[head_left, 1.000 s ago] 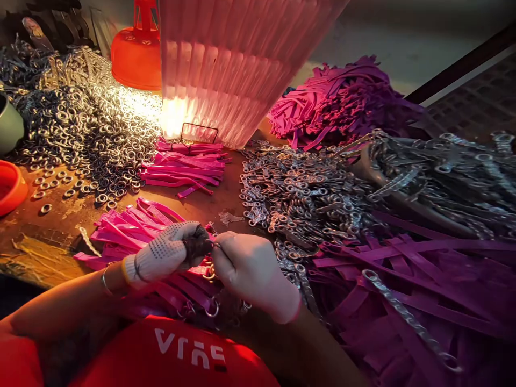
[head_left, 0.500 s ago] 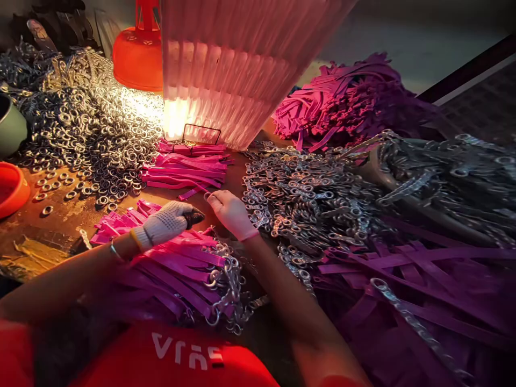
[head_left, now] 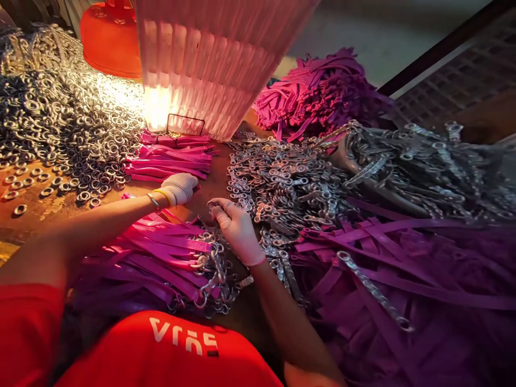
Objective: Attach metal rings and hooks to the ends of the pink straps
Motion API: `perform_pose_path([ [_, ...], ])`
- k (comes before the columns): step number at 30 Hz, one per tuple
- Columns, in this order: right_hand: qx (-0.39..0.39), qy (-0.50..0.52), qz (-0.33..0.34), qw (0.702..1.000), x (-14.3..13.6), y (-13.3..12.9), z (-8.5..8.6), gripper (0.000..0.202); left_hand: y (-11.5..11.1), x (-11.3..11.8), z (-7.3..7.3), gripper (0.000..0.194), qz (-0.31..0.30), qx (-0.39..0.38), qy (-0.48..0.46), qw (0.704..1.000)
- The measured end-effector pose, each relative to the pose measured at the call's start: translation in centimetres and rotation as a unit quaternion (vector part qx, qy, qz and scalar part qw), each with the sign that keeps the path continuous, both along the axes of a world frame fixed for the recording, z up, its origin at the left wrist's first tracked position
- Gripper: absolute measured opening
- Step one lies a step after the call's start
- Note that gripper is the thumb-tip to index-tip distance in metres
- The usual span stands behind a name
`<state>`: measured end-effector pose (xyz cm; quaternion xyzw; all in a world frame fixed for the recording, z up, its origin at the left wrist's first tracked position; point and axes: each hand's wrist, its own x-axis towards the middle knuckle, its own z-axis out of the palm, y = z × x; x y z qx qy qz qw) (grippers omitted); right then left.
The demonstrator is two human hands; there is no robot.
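Note:
My left hand point(head_left: 179, 189), in a white knit glove, is closed at the near edge of a bundle of pink straps point(head_left: 169, 161). Its fingers curl away from me, so what they hold is hidden. To its right, my right hand point(head_left: 237, 228) wears a thin pale glove and pinches a small metal ring point(head_left: 210, 207) at thumb and fingertip. Below both hands lies a pile of pink straps point(head_left: 161, 250), with metal rings and links point(head_left: 215, 263) attached at their right ends.
A heap of loose metal rings point(head_left: 80, 123) spreads at the left under a red lamp point(head_left: 110, 40). A corrugated sheet point(head_left: 209, 64) stands behind. Metal links point(head_left: 290, 183) pile up at the right, beside purple straps point(head_left: 403, 279). More pink straps point(head_left: 318, 94) are heaped at the back.
My left hand has moved up and away from the near pile to the far strap bundle. My right hand stays about level, now apart from the strap. The view has shifted right.

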<state>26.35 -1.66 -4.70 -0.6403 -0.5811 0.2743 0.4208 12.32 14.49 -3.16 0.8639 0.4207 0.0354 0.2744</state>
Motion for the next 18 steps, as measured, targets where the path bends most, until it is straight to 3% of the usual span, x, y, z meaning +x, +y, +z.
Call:
perform_pose_path([
  [4, 0.056, -0.011, 0.031, 0.998, -0.9, -1.1, 1.4, 0.027, -3.2, -3.5, 3.1, 0.031, -0.003, -0.079, -0.036, 0.996],
  [7, 0.082, -0.086, 0.061, 0.991, -2.2, -1.1, 2.8, 0.025, -6.9, -6.1, 5.5, 0.019, 0.049, -0.252, -0.175, 0.950],
  [9, 0.069, -0.179, 0.079, 0.978, -3.1, -1.2, 3.9, 0.026, -9.1, -7.3, 6.5, 0.011, 0.084, -0.291, -0.220, 0.927],
  [13, 0.047, -0.379, 0.103, 0.918, -4.5, -2.0, 5.5, 0.027, -11.8, -8.0, 6.8, 0.012, 0.100, -0.253, -0.223, 0.936],
  [16, 0.056, -0.455, 0.116, 0.881, -5.0, -2.8, 5.6, 0.028, -12.9, -8.1, 6.0, 0.015, 0.032, -0.150, -0.191, 0.969],
  [18, 0.054, -0.465, 0.117, 0.876, -5.3, -3.4, 5.5, 0.028, -13.5, -8.2, 5.2, 0.012, -0.010, -0.074, -0.172, 0.982],
])
